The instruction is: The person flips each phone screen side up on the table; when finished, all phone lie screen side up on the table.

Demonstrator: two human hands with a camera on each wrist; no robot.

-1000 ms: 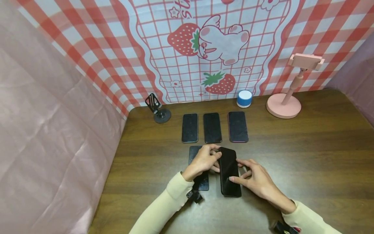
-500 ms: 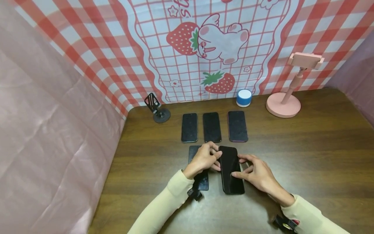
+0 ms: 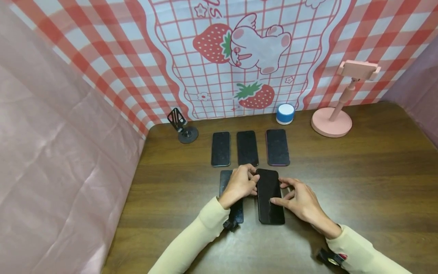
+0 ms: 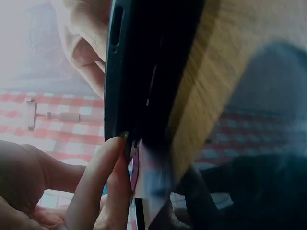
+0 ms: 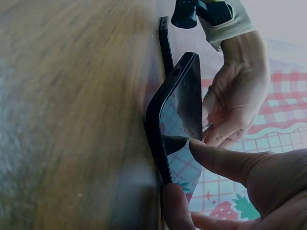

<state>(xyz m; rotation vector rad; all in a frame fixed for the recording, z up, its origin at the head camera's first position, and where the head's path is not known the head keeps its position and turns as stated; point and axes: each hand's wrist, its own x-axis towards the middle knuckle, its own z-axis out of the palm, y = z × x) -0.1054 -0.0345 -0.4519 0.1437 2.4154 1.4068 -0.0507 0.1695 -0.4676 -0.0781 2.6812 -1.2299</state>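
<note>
A black smartphone [image 3: 271,214], screen up, sits between both hands in the middle of the table. My left hand [image 3: 240,185] grips its upper left edge with thumb and fingers. My right hand [image 3: 302,201] holds it from the right, thumb on the screen and fingers at the side edge. In the right wrist view the phone [image 5: 154,120] lies close over the wood, its lower edge facing the camera. Under my left wrist lies a second dark phone [image 3: 237,213], partly hidden by the hand and sleeve.
Three dark phones lie in a row behind: a left phone [image 3: 221,149], a middle phone [image 3: 247,148] and a right phone [image 3: 277,147]. Along the back stand a black phone stand [image 3: 187,134], a blue and white round tub [image 3: 285,114] and a pink phone stand [image 3: 331,122]. A checked cloth hangs behind.
The held phone has slid slightly away from the body, turning a little on the way. My right hand has moved with it; the left keeps its grip at the upper left edge.
</note>
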